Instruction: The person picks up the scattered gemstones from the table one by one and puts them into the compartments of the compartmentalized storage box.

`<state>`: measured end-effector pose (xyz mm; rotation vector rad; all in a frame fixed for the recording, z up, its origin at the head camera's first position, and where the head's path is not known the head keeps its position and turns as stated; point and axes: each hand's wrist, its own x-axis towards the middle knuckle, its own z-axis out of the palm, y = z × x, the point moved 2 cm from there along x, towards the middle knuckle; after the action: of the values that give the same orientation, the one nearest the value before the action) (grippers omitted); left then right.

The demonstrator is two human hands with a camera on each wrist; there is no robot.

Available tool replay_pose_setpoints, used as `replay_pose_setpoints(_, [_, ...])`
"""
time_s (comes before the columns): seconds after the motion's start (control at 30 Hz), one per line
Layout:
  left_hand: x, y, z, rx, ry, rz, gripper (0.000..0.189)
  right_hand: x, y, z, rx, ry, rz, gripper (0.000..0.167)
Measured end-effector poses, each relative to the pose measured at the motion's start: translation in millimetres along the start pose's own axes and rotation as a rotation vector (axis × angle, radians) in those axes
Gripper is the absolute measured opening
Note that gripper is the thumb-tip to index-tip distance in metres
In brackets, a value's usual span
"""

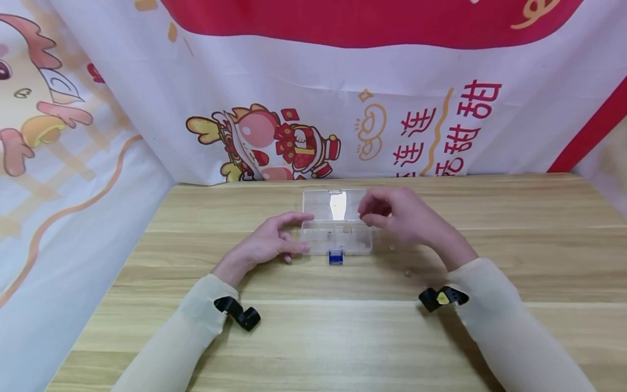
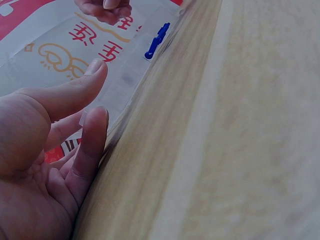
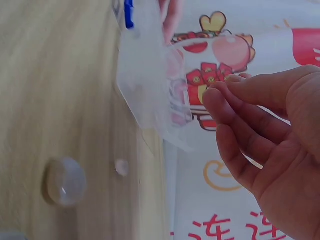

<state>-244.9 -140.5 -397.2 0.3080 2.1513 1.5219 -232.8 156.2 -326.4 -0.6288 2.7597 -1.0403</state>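
A clear plastic compartment box (image 1: 313, 234) lies on the table with its lid (image 1: 318, 204) raised at the back and a blue latch (image 1: 336, 257) at the front. My left hand (image 1: 271, 237) holds the box's left end, thumb near the front corner and index finger near the hinge. Above the right end, my right hand (image 1: 399, 212) has thumb and index fingertips drawn together; whether something tiny is between them, I cannot tell. Small bits (image 1: 346, 230) show inside the compartments. Right of the box lie a clear round bead (image 3: 66, 181) and a smaller pale bead (image 3: 121, 167).
The wooden table (image 1: 313, 343) ends at a white and red printed cloth (image 1: 294, 71) hanging behind it. More printed cloth (image 1: 117, 218) covers the left side. Black wrist cameras (image 1: 240, 313) sit on both sleeves.
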Motion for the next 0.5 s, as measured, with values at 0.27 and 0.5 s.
replay_pose_setpoints(0.27, [-0.3, 0.2, 0.9, 0.006, 0.001, 0.003, 0.076, -1.7, 17, -10, 0.009, -0.017, -0.022, 0.010])
replay_pose_setpoints(0.5, [-0.5, -0.2, 0.9, 0.006, -0.002, 0.001, 0.075, -4.0, 33, -15, 0.000, -0.110, -0.004, 0.010])
